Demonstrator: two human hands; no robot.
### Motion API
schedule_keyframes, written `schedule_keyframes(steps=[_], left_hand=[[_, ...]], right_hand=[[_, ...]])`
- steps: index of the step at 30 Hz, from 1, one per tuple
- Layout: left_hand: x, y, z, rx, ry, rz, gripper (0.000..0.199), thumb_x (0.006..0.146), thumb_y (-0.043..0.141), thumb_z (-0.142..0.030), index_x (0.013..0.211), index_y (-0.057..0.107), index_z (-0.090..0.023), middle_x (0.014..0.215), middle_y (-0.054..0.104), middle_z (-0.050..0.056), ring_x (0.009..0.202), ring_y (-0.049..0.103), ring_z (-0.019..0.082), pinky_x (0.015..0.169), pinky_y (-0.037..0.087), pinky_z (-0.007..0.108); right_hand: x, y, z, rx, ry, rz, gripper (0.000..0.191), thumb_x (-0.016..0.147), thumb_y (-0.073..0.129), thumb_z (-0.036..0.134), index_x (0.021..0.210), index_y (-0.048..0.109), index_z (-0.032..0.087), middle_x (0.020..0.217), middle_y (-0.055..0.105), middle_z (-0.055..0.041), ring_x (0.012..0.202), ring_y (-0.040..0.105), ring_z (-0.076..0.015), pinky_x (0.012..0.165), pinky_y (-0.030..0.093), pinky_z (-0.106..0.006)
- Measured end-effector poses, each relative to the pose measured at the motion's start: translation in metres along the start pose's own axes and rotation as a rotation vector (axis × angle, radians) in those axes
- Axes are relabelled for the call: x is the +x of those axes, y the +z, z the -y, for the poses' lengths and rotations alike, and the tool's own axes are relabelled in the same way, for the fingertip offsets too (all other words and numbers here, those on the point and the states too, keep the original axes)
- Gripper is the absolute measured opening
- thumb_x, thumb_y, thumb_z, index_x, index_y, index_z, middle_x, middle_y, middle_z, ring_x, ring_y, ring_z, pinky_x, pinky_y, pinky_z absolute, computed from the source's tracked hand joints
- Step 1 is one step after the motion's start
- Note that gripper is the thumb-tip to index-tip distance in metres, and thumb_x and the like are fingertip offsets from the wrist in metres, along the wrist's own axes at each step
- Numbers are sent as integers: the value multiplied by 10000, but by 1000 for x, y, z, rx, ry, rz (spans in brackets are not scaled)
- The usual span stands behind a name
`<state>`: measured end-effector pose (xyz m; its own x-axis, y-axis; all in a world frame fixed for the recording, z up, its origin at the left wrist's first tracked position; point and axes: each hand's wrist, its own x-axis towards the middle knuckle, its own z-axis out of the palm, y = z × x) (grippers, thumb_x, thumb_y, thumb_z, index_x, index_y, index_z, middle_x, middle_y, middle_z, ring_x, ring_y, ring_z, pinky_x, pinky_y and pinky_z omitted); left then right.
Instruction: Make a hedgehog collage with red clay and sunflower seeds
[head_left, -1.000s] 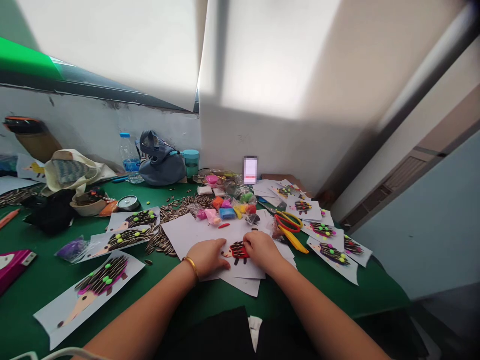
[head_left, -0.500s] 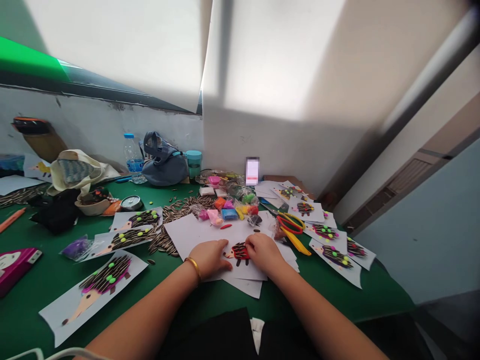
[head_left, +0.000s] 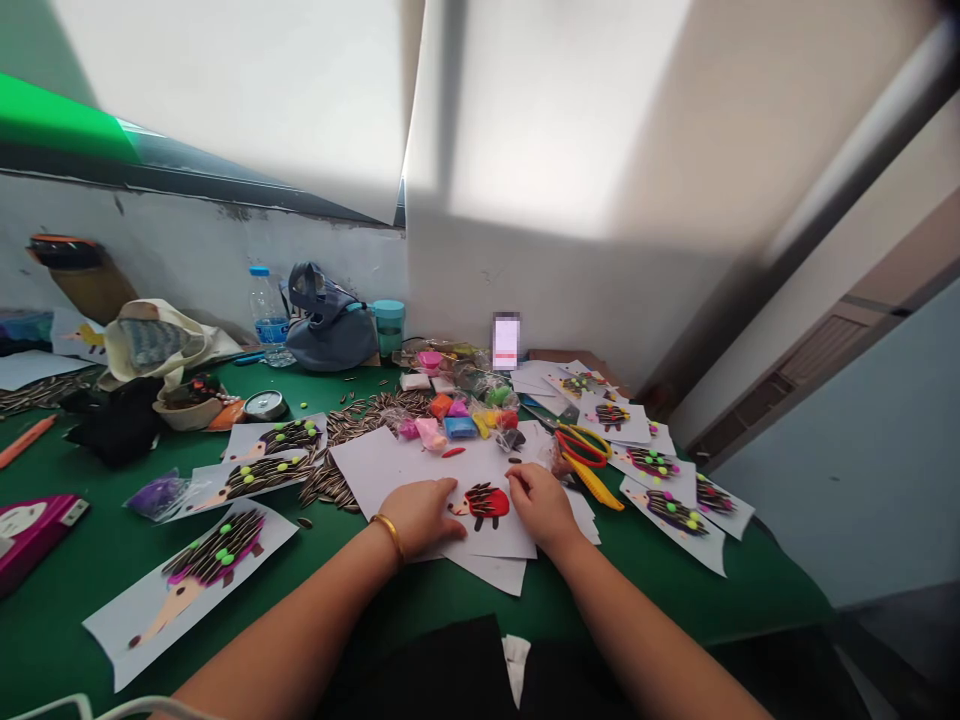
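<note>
A hedgehog picture point(head_left: 487, 503) with a red clay body lies on white paper. Striped sunflower seeds stand in the left part of its back, and bare red clay shows on the right. My left hand point(head_left: 420, 515), with a gold bangle at the wrist, rests on the paper beside the hedgehog's snout, thumb and fingers apart. Just right of the body is my right hand point(head_left: 541, 505), its fingers drawn together; whether anything is between the tips is hidden. A single seed point(head_left: 514, 461) lies just above those fingertips. Near it is a red clay strip point(head_left: 454, 453).
Bagged coloured clay point(head_left: 460, 427) sits behind the paper, next to a seed pile point(head_left: 367, 425). Scissors point(head_left: 585, 445) and a yellow-handled tool point(head_left: 598, 487) lie at right. Finished hedgehog cards point(head_left: 673, 514) flank both sides. A phone point(head_left: 507, 342) leans on the wall.
My right hand has moved off the hedgehog's back, right and slightly up, uncovering the red clay. The left hand stays in place.
</note>
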<state>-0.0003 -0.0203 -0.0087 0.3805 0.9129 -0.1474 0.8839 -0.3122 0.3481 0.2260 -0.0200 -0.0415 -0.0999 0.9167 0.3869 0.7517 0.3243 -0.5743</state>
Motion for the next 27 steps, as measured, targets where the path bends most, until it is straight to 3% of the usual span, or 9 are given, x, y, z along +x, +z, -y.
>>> schedule_keyframes(steps=[4,8,11,13,15,17,20,27], left_hand=[[0,1,1,-39,1,-35,662,639,734,-522,1223,602,-238,1054,704,107,982,639,321,731,430,328],[1,-2,0,-285,5,-145,588,756,614,-564,1223,602,-207,835,685,64,799,634,248,660,411,303],[1,-8,-5,-762,1,-190,433,824,541,-523,1074,636,-182,717,586,7,622,548,148,552,373,247],[1,-11,-8,-1156,-80,-150,361,823,567,-457,1047,612,-178,642,480,-44,512,448,91,460,291,197],[1,-14,-9,-1480,-193,-111,300,793,609,-323,1054,592,-175,623,414,-68,471,391,59,416,216,162],[1,-16,-9,-1675,-266,-129,295,743,612,-171,1037,599,-161,674,452,-50,490,415,43,402,215,138],[2,-16,-9,-1775,-300,-161,261,748,590,-105,1005,622,-132,755,509,-12,505,439,26,393,245,114],[-1,-11,-13,-1747,-217,-53,275,870,584,-292,1114,590,-166,642,476,-54,392,302,6,377,202,114]], right_hand=[[-1,2,-4,28,13,5,198,857,451,187,874,648,194,899,672,-55,897,607,-208,822,454,-327],[-1,3,-5,34,15,3,202,859,453,191,878,654,193,910,675,-59,901,606,-209,830,456,-329],[0,3,-5,47,27,-7,206,860,453,187,884,658,198,909,674,-56,893,606,-203,817,459,-320],[0,4,-6,53,31,-3,206,861,453,185,883,657,200,900,671,-53,886,606,-200,803,461,-313],[0,4,-7,57,32,-3,206,865,451,184,878,656,202,896,669,-50,884,606,-198,798,461,-309],[0,5,-8,60,30,-6,207,868,449,184,870,656,201,891,667,-50,881,607,-197,798,461,-307],[0,6,-8,59,29,-8,209,868,450,179,870,658,197,885,664,-52,877,604,-196,795,463,-306],[-1,5,-7,59,33,6,209,870,450,185,874,659,202,900,666,-51,880,601,-194,801,457,-304]])
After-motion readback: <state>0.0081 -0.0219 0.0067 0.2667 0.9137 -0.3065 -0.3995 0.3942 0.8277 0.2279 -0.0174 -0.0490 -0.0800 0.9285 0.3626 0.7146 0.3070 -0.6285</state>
